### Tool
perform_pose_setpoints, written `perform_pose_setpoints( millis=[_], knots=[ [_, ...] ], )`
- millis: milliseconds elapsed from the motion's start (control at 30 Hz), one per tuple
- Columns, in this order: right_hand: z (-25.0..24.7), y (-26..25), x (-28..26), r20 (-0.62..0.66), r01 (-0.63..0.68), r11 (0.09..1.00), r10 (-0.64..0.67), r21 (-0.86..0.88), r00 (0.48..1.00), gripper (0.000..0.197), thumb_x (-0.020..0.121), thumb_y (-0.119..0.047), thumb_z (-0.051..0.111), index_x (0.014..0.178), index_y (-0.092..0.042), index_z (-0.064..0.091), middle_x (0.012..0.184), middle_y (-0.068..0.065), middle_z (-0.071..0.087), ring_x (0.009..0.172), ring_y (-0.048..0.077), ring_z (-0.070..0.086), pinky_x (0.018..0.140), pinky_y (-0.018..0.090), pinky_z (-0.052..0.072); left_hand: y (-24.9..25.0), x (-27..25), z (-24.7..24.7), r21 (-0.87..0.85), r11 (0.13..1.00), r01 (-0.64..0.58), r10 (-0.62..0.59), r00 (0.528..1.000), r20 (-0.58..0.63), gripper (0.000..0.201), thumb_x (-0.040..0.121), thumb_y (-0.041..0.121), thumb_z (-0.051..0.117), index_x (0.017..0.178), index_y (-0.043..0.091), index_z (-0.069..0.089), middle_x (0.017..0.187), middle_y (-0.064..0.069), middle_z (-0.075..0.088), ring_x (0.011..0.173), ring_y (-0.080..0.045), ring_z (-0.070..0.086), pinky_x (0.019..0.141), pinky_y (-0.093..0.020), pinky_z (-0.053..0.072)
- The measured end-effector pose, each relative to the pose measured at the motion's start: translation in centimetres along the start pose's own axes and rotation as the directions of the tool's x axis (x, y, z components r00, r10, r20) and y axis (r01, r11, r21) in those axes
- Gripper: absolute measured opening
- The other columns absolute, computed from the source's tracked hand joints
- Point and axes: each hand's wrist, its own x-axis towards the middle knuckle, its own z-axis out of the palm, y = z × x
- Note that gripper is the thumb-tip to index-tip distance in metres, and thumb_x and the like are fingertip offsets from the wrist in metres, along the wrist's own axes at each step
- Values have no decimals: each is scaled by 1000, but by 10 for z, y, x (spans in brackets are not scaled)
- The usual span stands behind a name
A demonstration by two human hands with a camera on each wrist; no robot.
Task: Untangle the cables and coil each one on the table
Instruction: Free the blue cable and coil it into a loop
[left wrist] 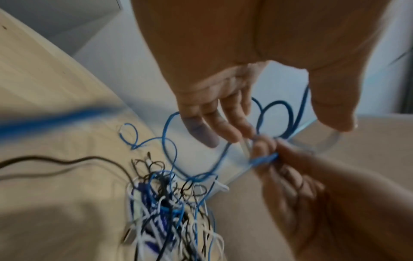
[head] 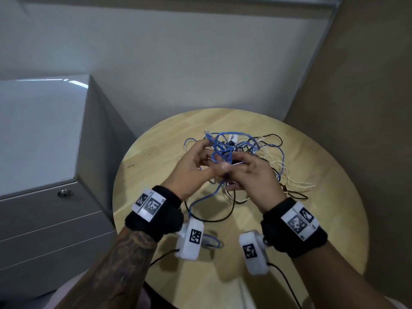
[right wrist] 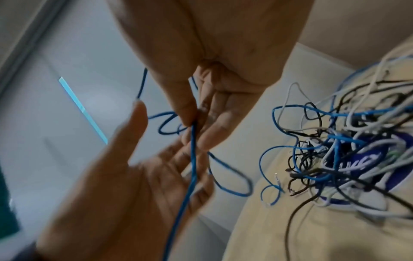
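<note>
One round wooden table (head: 156,152), grey cabinet (head: 40,134).

The room is dim and evenly lit, with a cool grey cast on the walls. On the round pale wooden bench (head: 156,157) soft shadows of the forearms fall toward its near edge, so the light comes from above. A thin streak of glare lies along the top of the glossy grey metal cabinet (head: 40,134). The head view bows straight lines near its edges and is mildly soft throughout. Both wrist views are blurred: a thin blue cable (left wrist: 44,120) smears into a broad band at the left edge of the left wrist view, the heap of tangled blue, white and black cables (right wrist: 348,150) is out of focus, and the palms close to the lenses are soft and shaded.
</note>
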Motion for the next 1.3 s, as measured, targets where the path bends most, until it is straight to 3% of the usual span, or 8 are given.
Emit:
perform_pose_setpoints(
  millis=[200, 433, 533, 600, 733, 933, 1100, 1300],
  knots=[
    [-28, -16, 7, -184, 30, 938, 36, 345, 982, 14, 99, -6, 60, 108, -11, 50, 81, 10, 76, 71, 19, 75, 56, 25, 59, -28, -9, 8, 246, 959, 137, -150, 988, 35, 21, 81, 12, 78, 89, 18, 60, 75, 0, 65, 68, -13, 61, 64, -26, 51],
    [-54, -5, 11, -330, 80, 994, -103, -80, 938, 30, 92, -7, 71, 94, -17, 43, 78, 17, 71, 57, 18, 65, 55, 32, 55, -10, 2, -1, 104, 986, 130, -119, 988, -99, 16, 96, 12, 59, 87, 1, 68, 54, -3, 56, 51, -16, 51, 66, -33, 46],
    [-56, 8, 13, -175, 110, 544, -445, -832, 879, 19, 85, -32, 74, 89, -23, 58, 87, 1, 61, 80, 22, 58, 71, 36, 48, -6, 3, 7, 65, 989, 132, -123, 985, -119, 18, 97, 15, 59, 85, 4, 68, 49, 10, 44, 46, -11, 30, 53, -27, 36],
    [-48, 7, 9, 18, 272, 331, -605, -904, 796, 21, 87, -41, 68, 101, -24, 69, 107, 0, 60, 103, 25, 55, 88, 38, 44, -2, 5, 10, 129, 988, 89, -76, 992, -97, 18, 95, 19, 61, 85, 8, 71, 49, 12, 45, 46, -9, 30, 47, -23, 29],
    [-28, 4, 2, 232, 405, 637, -340, -656, 911, 24, 96, -41, 61, 114, -27, 69, 100, -10, 71, 93, 10, 66, 83, 39, 53, 4, 7, 16, 99, 995, 25, -16, 996, -87, 15, 96, 12, 59, 86, 7, 68, 50, 13, 47, 45, -6, 33, 45, -17, 29],
    [-48, -18, 14, -166, 339, 826, -451, -451, 877, 10, 99, -16, 62, 93, -13, 69, 66, -13, 65, 58, -5, 53, 59, 14, 41, -7, 4, 4, 228, 973, 34, -47, 998, 51, 24, 79, 8, 79, 97, 8, 63, 79, 2, 60, 69, -8, 53, 67, -19, 44],
    [-85, -25, 18, -284, 277, 812, -466, -513, 838, 6, 97, -23, 64, 91, -21, 63, 59, -7, 50, 43, 2, 35, 50, 21, 29, -6, 8, -11, 287, 951, 119, -122, 992, -4, 10, 90, 8, 67, 96, 1, 70, 54, 13, 54, 45, 0, 43, 46, -13, 36],
    [-105, -25, 25, -403, 306, 816, -524, -491, 751, 8, 93, -32, 60, 85, -31, 63, 63, -15, 58, 54, -1, 46, 59, 24, 36, -17, 9, -26, 395, 902, 176, -207, 978, 37, 7, 90, 5, 66, 94, 9, 71, 66, 6, 63, 61, -9, 54, 61, -22, 48]
  ],
)
